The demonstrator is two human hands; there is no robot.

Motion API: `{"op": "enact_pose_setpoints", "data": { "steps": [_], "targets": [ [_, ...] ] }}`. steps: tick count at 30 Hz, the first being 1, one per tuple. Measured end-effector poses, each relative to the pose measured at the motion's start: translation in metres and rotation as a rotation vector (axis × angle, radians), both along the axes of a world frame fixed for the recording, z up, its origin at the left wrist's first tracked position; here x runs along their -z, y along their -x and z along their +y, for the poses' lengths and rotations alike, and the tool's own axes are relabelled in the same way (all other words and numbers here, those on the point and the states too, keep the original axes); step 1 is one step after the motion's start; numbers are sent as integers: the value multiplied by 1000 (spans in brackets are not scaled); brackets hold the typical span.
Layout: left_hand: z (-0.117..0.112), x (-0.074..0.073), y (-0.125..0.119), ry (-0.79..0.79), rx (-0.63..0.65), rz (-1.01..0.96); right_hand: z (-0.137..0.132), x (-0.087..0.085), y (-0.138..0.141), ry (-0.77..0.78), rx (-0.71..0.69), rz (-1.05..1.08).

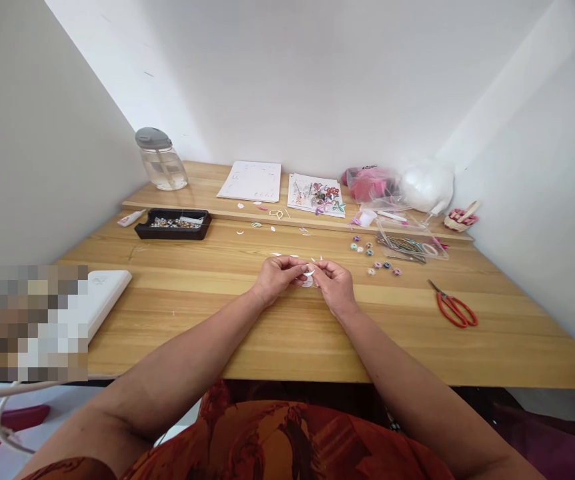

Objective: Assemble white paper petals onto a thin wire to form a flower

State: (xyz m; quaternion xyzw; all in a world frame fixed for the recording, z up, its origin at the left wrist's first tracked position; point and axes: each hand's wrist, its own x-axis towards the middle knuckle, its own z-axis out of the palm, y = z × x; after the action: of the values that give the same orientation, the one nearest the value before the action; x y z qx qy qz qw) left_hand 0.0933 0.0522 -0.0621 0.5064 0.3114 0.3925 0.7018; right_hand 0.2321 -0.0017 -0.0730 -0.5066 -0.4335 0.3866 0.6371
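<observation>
My left hand (276,277) and my right hand (336,283) meet over the middle of the wooden desk (287,333). Both pinch a small white paper coil (308,276) between their fingertips. The fingers of each hand are closed on it. Thin white paper strips (283,255) lie on the desk just beyond the hands. Several small coloured paper coils (373,257) sit to the right of my right hand.
Red scissors (453,307) lie at the right. A black tray (173,223), glue tube (131,217) and water bottle (161,160) stand at the back left. Papers (251,181), plastic bags (397,185) and a tool pouch (410,247) line the raised back shelf. A white box (102,293) is at left.
</observation>
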Motion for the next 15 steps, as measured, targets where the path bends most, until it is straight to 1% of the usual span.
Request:
{"op": "enact_pose_setpoints", "data": {
  "steps": [5, 10, 15],
  "targets": [
    [2, -1, -1, 31, -31, 1, 1, 2, 0, 23, -22, 33],
    [2, -1, 0, 34, -49, -13, -2, -5, 3, 82, 6, 5],
    [4, 0, 0, 27, -83, 1, -4, -6, 5, 92, 15, -117]
  ]
}}
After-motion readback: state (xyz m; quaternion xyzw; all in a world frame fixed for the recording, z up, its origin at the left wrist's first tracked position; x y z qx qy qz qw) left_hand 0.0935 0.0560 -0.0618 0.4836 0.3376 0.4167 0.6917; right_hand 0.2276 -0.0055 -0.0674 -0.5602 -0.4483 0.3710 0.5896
